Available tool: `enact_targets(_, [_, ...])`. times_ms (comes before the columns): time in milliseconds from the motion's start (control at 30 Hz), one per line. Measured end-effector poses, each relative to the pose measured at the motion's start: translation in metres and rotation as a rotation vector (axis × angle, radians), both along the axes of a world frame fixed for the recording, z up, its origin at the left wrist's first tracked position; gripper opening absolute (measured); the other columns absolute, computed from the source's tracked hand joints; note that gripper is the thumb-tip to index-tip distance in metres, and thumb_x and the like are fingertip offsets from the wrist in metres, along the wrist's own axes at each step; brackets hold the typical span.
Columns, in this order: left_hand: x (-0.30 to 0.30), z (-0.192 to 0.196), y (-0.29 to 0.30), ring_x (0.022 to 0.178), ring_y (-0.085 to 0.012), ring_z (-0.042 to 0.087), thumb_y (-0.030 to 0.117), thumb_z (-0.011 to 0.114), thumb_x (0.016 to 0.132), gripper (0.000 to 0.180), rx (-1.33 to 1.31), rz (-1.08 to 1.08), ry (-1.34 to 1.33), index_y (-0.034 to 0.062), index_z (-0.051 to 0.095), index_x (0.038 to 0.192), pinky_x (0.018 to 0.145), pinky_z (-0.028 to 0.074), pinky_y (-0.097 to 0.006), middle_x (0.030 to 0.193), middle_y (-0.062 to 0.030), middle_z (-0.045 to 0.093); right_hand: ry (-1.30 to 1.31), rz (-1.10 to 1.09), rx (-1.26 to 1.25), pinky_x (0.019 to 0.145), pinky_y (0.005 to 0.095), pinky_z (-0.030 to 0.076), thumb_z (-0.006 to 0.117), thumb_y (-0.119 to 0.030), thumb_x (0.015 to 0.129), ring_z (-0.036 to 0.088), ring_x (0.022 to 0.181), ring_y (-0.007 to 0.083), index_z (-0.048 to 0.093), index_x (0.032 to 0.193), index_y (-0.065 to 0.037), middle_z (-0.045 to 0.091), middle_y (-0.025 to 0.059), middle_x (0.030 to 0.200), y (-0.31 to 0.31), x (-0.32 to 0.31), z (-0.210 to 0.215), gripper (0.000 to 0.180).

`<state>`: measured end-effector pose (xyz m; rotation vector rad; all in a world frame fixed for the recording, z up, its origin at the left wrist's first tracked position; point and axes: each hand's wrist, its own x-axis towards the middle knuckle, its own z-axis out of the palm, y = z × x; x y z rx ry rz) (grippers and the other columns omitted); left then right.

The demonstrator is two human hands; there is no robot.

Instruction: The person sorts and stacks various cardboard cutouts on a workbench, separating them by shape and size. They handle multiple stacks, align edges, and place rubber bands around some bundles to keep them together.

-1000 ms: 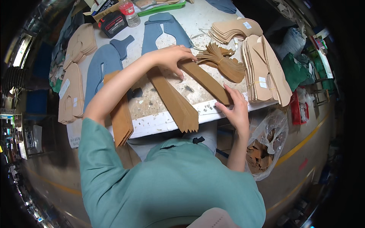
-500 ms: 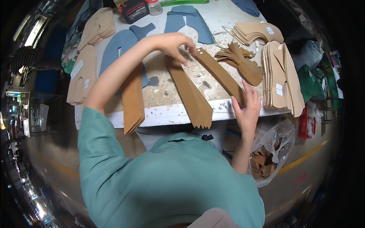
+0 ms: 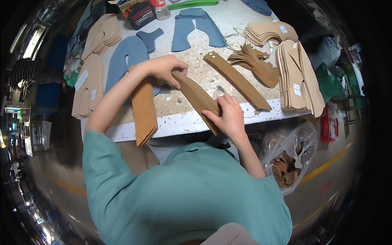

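Observation:
A stack of long brown strips, leather-like, lies slantwise between my hands. My left hand pinches its far end between thumb and fingers. Around the near part of the same stack closes my right hand, thumb on the left side and fingers on the right. Left of it, another stack of brown strips with pointed ends hangs over the table's front edge, partly hidden by my left forearm. To the right a brown strip with a small white tag lies by itself.
A bundle of brown strips sits right of centre. Tan cut-out stacks stand at both sides; blue cut pieces lie farther back. A black battery-like case and a bottle are at the back. A clear bag of scraps stands below right.
My right hand has left the tagged strip on the right and moved left onto the middle stack. The left hand has shifted left and nearer, taking hold of that stack's far end.

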<state>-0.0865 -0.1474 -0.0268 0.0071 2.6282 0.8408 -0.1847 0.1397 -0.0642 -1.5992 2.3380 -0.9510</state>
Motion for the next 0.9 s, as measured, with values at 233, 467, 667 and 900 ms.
enact_targets(233, [0.018, -0.009, 0.008, 0.08, -0.0208, 0.058, 0.024, 0.084, 0.069, 0.038, -0.103, 0.14, 0.595, 0.006, 0.056, 0.088, 0.072, 0.046, -0.032, 0.086, -0.0055, 0.059, 0.086, -0.087, -0.165, 0.077, 0.0389, 0.044, 0.078, -0.022, 0.07, 0.058, 0.09, 0.0289, 0.062, 0.095, -0.007, 0.057, 0.0092, 0.092, -0.003, -0.024, -0.001, 0.033])
enact_targets(467, [0.009, -0.018, 0.017, 0.084, -0.0217, 0.057, 0.03, 0.085, 0.067, 0.047, 0.029, 0.174, 0.581, 0.0088, 0.057, 0.098, 0.081, 0.043, -0.034, 0.088, -0.005, 0.058, -0.11, -0.021, -0.233, 0.084, 0.0372, 0.047, 0.08, -0.021, 0.07, 0.06, 0.098, 0.0283, 0.06, 0.116, -0.007, 0.061, 0.0107, 0.104, 0.005, -0.033, -0.01, 0.052])
enact_targets(667, [-0.003, -0.025, 0.052, 0.089, -0.0234, 0.056, 0.039, 0.082, 0.069, 0.048, -0.165, 0.105, 0.612, 0.012, 0.058, 0.1, 0.088, 0.035, -0.04, 0.092, -0.0052, 0.055, -0.093, -0.082, -0.228, 0.085, 0.0378, 0.045, 0.075, -0.009, 0.073, 0.061, 0.095, 0.0274, 0.056, 0.127, -0.01, 0.062, 0.0092, 0.1, -0.006, -0.015, -0.012, 0.058])
enact_targets(900, [0.014, -0.021, 0.034, 0.092, -0.0234, 0.058, 0.037, 0.078, 0.073, 0.043, -0.422, 0.002, 0.56, 0.0124, 0.057, 0.103, 0.086, 0.038, -0.039, 0.098, -0.0053, 0.058, 0.025, -0.043, -0.329, 0.085, 0.0371, 0.044, 0.072, -0.006, 0.076, 0.06, 0.095, 0.0275, 0.062, 0.12, -0.008, 0.065, 0.0105, 0.104, 0.002, -0.03, -0.013, 0.045])
